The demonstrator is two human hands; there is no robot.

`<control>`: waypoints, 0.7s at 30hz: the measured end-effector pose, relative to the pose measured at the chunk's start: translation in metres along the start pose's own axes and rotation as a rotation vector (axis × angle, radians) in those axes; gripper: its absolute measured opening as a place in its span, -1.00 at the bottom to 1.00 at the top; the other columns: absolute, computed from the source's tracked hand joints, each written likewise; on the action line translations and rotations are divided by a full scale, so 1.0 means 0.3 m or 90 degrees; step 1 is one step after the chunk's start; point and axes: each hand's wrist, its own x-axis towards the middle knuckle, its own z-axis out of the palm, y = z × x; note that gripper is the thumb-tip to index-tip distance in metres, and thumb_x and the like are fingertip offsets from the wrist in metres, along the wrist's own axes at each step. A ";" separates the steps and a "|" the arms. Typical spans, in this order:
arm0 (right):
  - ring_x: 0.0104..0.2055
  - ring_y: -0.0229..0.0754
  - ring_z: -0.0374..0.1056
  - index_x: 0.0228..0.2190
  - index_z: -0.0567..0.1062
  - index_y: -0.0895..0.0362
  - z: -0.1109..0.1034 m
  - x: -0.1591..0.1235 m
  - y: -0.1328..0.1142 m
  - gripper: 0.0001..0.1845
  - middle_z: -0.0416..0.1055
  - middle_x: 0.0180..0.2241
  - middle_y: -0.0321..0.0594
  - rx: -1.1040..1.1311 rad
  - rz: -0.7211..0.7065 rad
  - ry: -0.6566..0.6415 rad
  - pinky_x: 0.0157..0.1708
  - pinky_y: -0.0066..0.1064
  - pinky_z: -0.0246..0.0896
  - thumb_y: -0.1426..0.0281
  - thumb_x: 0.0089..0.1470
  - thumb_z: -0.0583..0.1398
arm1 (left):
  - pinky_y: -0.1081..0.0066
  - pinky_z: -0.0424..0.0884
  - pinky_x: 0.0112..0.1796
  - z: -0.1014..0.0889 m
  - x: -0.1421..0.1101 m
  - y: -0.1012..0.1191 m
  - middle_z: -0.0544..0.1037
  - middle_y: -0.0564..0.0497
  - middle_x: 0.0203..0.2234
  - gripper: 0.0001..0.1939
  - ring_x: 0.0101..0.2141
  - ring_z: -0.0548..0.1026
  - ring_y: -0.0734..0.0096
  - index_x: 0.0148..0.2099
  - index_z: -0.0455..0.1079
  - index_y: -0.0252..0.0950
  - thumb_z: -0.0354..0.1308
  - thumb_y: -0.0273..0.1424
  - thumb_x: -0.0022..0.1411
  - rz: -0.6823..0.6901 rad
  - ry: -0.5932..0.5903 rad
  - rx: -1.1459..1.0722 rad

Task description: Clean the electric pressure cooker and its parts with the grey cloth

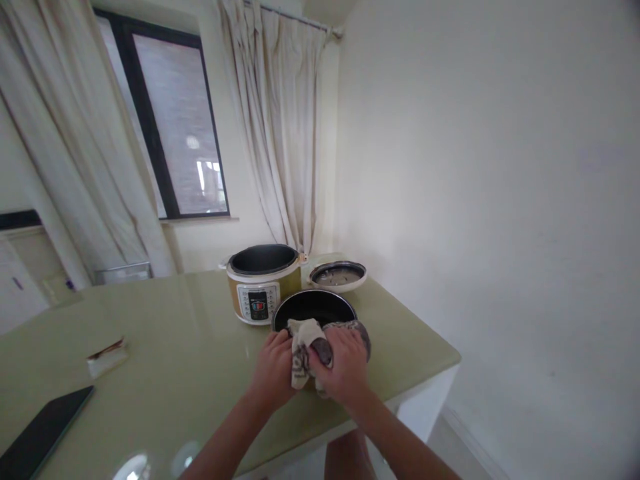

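A black-lined inner pot (315,307) is tilted towards me at the near side of the table. Its mouth shows dark, and its outer wall is mostly hidden by my hands and a cloth. My left hand (275,370) is closed on the pot's near left rim, against the cloth's edge. With my right hand (344,363) I grip the patterned cream and grey-brown cloth (301,353) bunched over the near rim. Just behind stands a white and gold electric pressure cooker (257,303), its top uncovered. The cooker's round lid (340,275) lies underside up behind the pot.
The pale green glossy table (175,347) ends at a corner on the right, close to a white wall (490,200). At left lie a dark tablet or phone (45,433) and a small white packet (107,359). Curtains (280,120) hang beside the window.
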 end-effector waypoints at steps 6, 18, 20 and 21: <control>-0.20 -0.04 0.44 -0.25 0.55 0.06 -0.032 0.045 0.114 -0.72 0.57 -0.28 -0.19 0.167 -0.112 -0.058 -0.12 -0.25 0.23 0.10 0.23 0.29 | 0.20 0.36 -0.14 -0.078 0.008 -0.063 0.62 -0.02 -0.38 -0.91 -0.25 0.54 0.18 -0.34 0.50 -0.20 0.37 -0.38 0.13 0.049 -0.082 0.005; 0.03 0.09 0.35 -0.03 0.50 0.07 0.105 -0.096 0.055 -0.61 0.39 -0.03 -0.05 0.218 -0.015 0.207 0.08 -0.07 0.29 0.20 0.12 0.28 | 0.23 0.34 -0.22 0.020 0.029 0.064 0.67 -0.04 -0.40 -0.97 -0.30 0.58 0.17 -0.35 0.57 -0.21 0.34 -0.44 0.12 0.005 -0.043 0.059; 0.06 0.08 0.34 -0.03 0.48 0.07 0.105 -0.087 0.120 -0.61 0.35 0.00 -0.05 0.257 0.040 0.249 0.10 -0.08 0.30 0.19 0.14 0.27 | 0.26 0.29 -0.29 0.018 0.026 0.069 0.64 0.01 -0.47 -0.86 -0.36 0.56 0.23 -0.41 0.52 -0.20 0.33 -0.38 0.22 0.019 -0.043 0.050; 0.08 0.07 0.33 -0.01 0.47 0.07 0.106 -0.076 0.162 -0.61 0.34 0.01 -0.04 0.273 0.089 0.275 0.11 -0.07 0.30 0.18 0.16 0.26 | 0.27 0.24 -0.33 0.015 0.020 0.065 0.60 0.03 -0.52 -0.76 -0.41 0.54 0.27 -0.45 0.47 -0.21 0.32 -0.33 0.28 0.025 -0.034 0.047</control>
